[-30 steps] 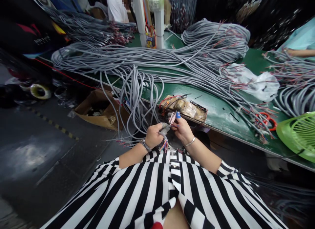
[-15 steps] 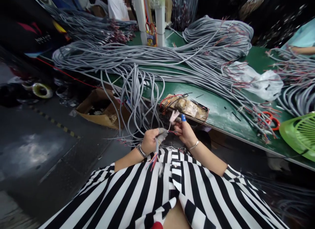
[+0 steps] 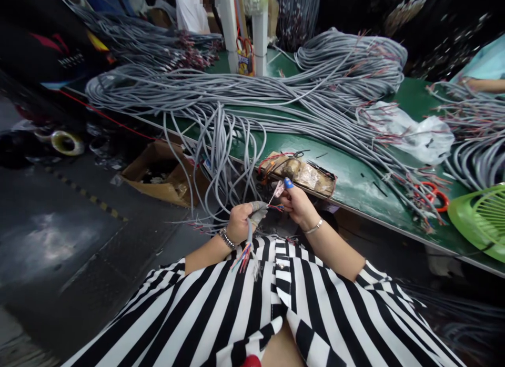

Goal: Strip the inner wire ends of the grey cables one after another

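My left hand (image 3: 240, 225), with grey covers on its thumb and finger, is closed around a grey cable (image 3: 250, 231). One stripped end hangs below the hand, its coloured wires (image 3: 243, 257) fanned over my striped shirt. Another bunch of coloured wires (image 3: 277, 207) sticks out to the right from between the covered fingertips. My right hand (image 3: 299, 205) wears a blue cover (image 3: 288, 183) on its thumb and pinches a whitish, pinkish strip (image 3: 279, 189). A thin pale strand runs from that strip down to the cable end at my left fingertips.
Bundles of grey cable (image 3: 189, 88) cover much of the green table (image 3: 331, 162). A taped block (image 3: 307, 176) sits at the near edge. Farther right are red-handled scissors (image 3: 437, 196), a plastic bag (image 3: 422, 133) and a green fan (image 3: 479, 220). A cardboard box (image 3: 158, 180) stands on the floor.
My right hand has shifted a little and its thumb has risen. The whitish strip looks smaller and leans further right. The coloured wires at my left fingertips show more clearly.
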{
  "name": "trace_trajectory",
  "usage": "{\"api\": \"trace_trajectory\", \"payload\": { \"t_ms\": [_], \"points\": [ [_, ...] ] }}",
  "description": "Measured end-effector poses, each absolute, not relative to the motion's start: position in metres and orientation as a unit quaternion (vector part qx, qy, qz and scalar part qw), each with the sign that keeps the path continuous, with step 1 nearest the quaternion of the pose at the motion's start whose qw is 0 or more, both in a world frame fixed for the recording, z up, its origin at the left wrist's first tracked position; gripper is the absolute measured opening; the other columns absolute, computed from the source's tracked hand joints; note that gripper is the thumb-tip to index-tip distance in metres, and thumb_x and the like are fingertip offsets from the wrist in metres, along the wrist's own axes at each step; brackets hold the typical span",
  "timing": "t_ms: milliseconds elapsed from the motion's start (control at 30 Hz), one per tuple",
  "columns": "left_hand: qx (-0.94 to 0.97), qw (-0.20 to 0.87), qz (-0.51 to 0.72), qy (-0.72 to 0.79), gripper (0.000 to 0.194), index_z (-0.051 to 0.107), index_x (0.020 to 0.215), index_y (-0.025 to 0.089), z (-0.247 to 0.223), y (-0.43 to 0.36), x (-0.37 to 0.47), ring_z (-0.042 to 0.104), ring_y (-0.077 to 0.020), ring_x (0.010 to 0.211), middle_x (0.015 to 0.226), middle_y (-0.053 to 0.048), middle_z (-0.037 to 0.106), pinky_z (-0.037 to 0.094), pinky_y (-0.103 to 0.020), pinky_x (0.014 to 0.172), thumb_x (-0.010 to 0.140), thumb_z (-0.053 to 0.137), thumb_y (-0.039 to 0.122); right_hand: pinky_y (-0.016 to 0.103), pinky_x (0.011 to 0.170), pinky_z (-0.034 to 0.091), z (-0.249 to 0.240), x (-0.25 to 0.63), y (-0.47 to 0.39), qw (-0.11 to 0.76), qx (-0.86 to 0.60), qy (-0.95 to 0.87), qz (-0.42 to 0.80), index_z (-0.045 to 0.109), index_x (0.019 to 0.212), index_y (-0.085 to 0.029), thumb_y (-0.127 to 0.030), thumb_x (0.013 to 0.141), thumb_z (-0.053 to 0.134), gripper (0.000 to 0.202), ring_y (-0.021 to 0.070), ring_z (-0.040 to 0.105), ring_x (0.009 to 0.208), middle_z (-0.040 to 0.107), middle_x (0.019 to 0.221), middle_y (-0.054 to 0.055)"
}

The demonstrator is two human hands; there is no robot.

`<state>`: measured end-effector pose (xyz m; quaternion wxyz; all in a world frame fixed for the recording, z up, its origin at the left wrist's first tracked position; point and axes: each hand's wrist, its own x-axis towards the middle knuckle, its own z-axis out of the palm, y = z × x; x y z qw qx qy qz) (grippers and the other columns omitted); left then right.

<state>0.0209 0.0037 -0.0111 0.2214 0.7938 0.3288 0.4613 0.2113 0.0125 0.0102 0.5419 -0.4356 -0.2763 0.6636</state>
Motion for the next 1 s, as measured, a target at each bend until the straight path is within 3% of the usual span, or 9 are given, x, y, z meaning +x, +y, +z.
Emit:
{"api": "trace_trajectory", "payload": {
  "t_ms": [567, 733, 867, 1000],
  "points": [
    [0.775, 0.271, 0.451, 0.351, 0.02, 0.072, 0.097, 0.015, -0.022, 0.022, 0.045, 0.071, -0.0179, 0.077, 0.091, -0.009, 0.076, 0.058, -0.031, 0.078, 0.081, 0.067, 0.027, 0.017, 0.034, 0.015, 0.004, 0.203, 0.017, 0.594, -0.437, -0.222, 0.638, 0.055, 0.066, -0.017, -0.061, 0.068, 0.073, 0.047, 0.0025, 0.023, 0.038, 0.045, 0.049, -0.006],
    [0.775, 0.277, 0.45, 0.346, 0.019, 0.072, 0.097, 0.015, -0.021, 0.02, 0.043, 0.07, -0.0162, 0.072, 0.083, -0.007, 0.076, 0.058, -0.028, 0.072, 0.083, 0.065, 0.026, 0.017, 0.033, 0.009, 0.004, 0.202, 0.012, 0.571, -0.436, -0.202, 0.665, 0.057, 0.071, -0.016, -0.067, 0.07, 0.065, 0.052, 0.0009, 0.014, 0.036, 0.043, 0.049, -0.008],
    [0.782, 0.281, 0.438, 0.345, 0.019, 0.072, 0.095, 0.017, -0.026, 0.011, 0.031, 0.07, -0.0156, 0.073, 0.081, -0.006, 0.075, 0.057, -0.027, 0.072, 0.083, 0.065, 0.03, 0.019, 0.034, 0.004, -0.005, 0.211, 0.002, 0.567, -0.436, -0.212, 0.666, 0.058, 0.077, -0.017, -0.07, 0.071, 0.062, 0.053, 0.0004, 0.011, 0.036, 0.06, 0.061, -0.002],
    [0.762, 0.392, 0.368, 0.361, 0.028, 0.072, 0.093, 0.015, -0.03, 0.001, 0.014, 0.07, -0.0156, 0.071, 0.077, -0.007, 0.074, 0.055, -0.026, 0.068, 0.087, 0.06, 0.04, 0.019, 0.034, 0.009, -0.019, 0.224, -0.015, 0.557, -0.498, -0.269, 0.608, 0.062, 0.079, -0.017, -0.069, 0.075, 0.059, 0.052, 0.0019, 0.014, 0.037, 0.063, 0.063, 0.001]
  ]
}}
